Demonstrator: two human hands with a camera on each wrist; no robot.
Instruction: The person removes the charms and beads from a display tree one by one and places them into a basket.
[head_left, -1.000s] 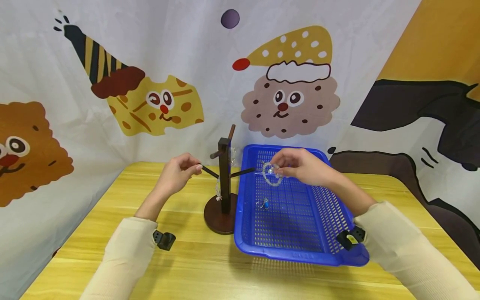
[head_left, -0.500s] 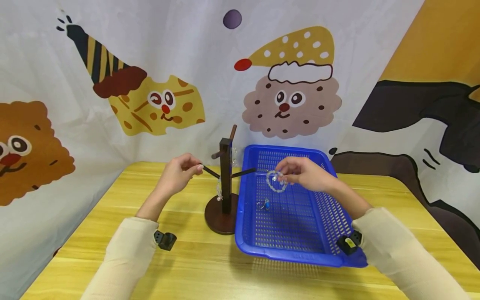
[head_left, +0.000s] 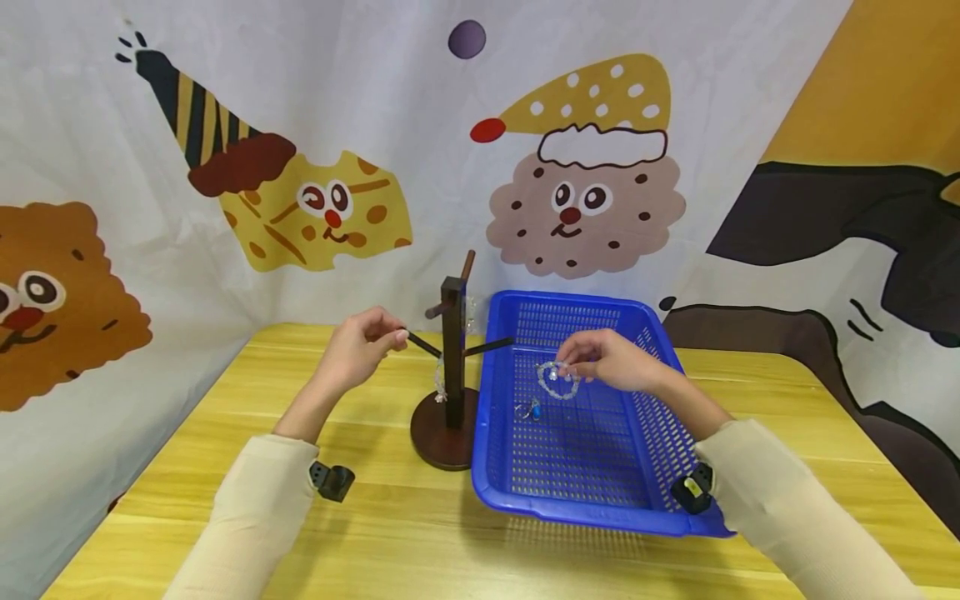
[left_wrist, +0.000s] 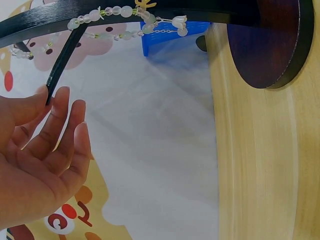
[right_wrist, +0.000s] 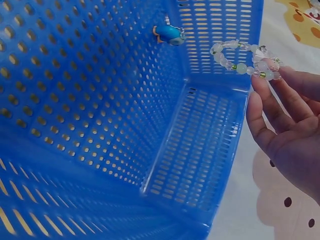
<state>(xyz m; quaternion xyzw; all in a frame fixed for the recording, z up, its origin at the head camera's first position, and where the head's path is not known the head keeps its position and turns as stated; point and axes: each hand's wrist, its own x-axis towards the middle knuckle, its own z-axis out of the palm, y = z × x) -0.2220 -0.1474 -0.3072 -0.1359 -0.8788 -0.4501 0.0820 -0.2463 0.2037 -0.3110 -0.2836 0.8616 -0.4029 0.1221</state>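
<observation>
My left hand (head_left: 358,350) pinches the tip of a dark peg (head_left: 423,343) on the wooden jewelry stand (head_left: 453,358). In the left wrist view, thumb and fingertips meet at the peg's end (left_wrist: 59,70). A bracelet of pale and green beads (left_wrist: 125,11) hangs on the stand near its post. My right hand (head_left: 611,360) holds another clear-beaded bracelet (head_left: 555,393) by its edge, above the blue basket (head_left: 570,510). In the right wrist view, the thumb and fingers grip the bracelet (right_wrist: 241,68) at its charm end. A blue charm piece (right_wrist: 170,35) lies in the basket.
The basket stands right beside the stand's round base (head_left: 442,446) on a wooden table (head_left: 375,533). More beads (head_left: 469,312) hang behind the post. A cartoon-printed cloth (head_left: 435,167) rises behind the table's back edge.
My right hand has moved down and a little to the right with the bracelet, away from the stand's right peg. My left hand stays on its peg.
</observation>
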